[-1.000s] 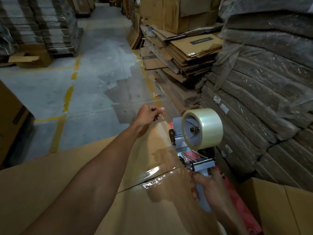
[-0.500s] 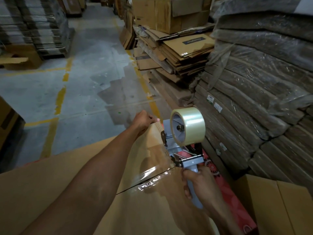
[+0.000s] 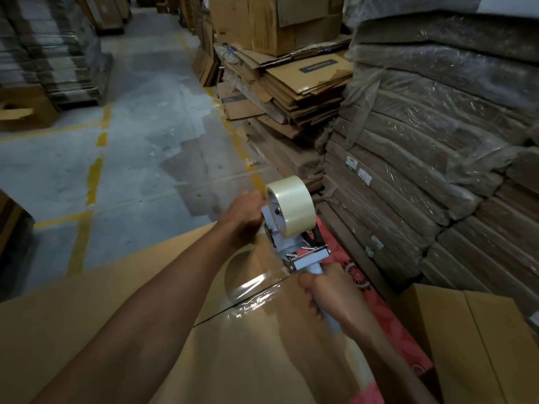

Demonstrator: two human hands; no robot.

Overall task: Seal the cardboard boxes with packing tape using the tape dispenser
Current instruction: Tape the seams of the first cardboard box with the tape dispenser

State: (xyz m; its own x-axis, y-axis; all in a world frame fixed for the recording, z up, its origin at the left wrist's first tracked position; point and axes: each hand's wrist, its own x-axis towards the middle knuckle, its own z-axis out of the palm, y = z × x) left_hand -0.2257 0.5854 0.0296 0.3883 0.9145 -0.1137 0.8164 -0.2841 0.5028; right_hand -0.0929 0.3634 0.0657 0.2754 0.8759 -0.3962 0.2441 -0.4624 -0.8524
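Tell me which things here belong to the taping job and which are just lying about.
Job: tape dispenser, gripped by right hand; tape roll; cardboard box; left hand at its far edge.
Lying about: flattened cartons; wrapped bundles; red patterned cloth.

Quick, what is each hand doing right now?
Left hand: at the far edge of the box, fingers hidden, cannot be told.
Right hand: closed, holding the tape dispenser by its handle.
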